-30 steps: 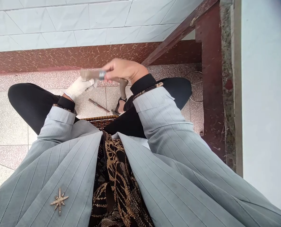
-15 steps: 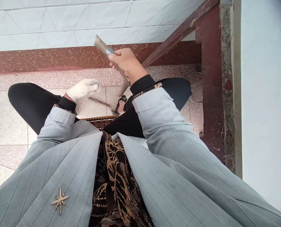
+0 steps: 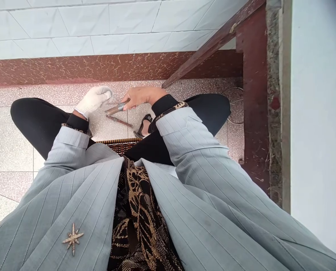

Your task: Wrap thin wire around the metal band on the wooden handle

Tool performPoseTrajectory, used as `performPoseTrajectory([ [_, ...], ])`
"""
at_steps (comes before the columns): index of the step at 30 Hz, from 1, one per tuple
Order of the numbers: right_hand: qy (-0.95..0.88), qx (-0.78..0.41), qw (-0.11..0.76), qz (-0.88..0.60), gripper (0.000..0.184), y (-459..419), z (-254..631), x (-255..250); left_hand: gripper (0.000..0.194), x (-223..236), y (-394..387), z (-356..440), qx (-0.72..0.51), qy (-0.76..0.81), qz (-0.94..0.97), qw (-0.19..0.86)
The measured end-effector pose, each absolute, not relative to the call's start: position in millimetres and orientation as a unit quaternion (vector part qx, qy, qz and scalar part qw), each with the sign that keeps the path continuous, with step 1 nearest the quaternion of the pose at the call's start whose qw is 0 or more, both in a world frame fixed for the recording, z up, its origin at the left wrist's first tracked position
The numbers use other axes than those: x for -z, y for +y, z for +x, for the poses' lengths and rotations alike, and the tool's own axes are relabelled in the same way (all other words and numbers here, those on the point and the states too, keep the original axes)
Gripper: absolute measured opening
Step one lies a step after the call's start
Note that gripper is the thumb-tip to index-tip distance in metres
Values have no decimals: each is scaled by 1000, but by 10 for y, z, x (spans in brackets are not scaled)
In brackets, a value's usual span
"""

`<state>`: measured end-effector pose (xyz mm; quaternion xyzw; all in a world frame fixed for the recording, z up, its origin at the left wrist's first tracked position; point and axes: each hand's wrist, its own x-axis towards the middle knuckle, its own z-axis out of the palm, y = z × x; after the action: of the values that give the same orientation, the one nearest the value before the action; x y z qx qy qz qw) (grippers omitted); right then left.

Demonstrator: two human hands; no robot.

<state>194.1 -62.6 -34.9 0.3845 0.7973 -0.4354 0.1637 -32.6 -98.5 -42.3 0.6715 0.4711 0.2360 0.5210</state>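
My right hand is bare and closed around a wooden stick with silvery wire wound about it. The stick's blunt end points left and slightly down; its rear part is hidden by my hand and wrist. Just to the left, my left hand, in a white knitted glove, is curled with the thumb against the fingers, and whatever it pinches cannot be made out. The two hands are apart. Below the stick's end, a thin reddish-brown stick with a wrapped band lies on the floor.
A woven basketwork edge shows between my legs, beside a dark shoe. Ahead stands a white tiled wall with a brown marbled base. A slanting dark-red wooden bar meets a red post at right, near a loose cable.
The wire-bound stick was level beside the glove, rose with my right hand to point up-left, then swung down low. My gloved left hand has shifted slightly up and left.
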Motion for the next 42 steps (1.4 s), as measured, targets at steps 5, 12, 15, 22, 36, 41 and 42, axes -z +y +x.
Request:
performPoseTrajectory([
  [5,791,487,149,337,23,-631,1961,250,28,455,-927,-367,-240,504,660,502],
  [12,743,561,-105,349,13,-608,2073,110,23,646,-921,-297,-234,497,640,537],
  [15,680,545,-238,429,30,-546,2110,160,20,642,-975,-230,-229,453,637,580],
  [22,682,403,-174,585,22,-476,2038,341,19,532,-1076,-147,-188,390,664,610],
  [36,789,417,169,419,24,-626,1988,288,15,508,-989,-274,-196,461,714,489],
  [41,787,507,88,341,21,-631,2049,151,14,592,-953,-309,-223,469,680,517],
  [42,784,526,43,327,19,-629,2074,123,15,602,-953,-308,-230,468,675,522],
])
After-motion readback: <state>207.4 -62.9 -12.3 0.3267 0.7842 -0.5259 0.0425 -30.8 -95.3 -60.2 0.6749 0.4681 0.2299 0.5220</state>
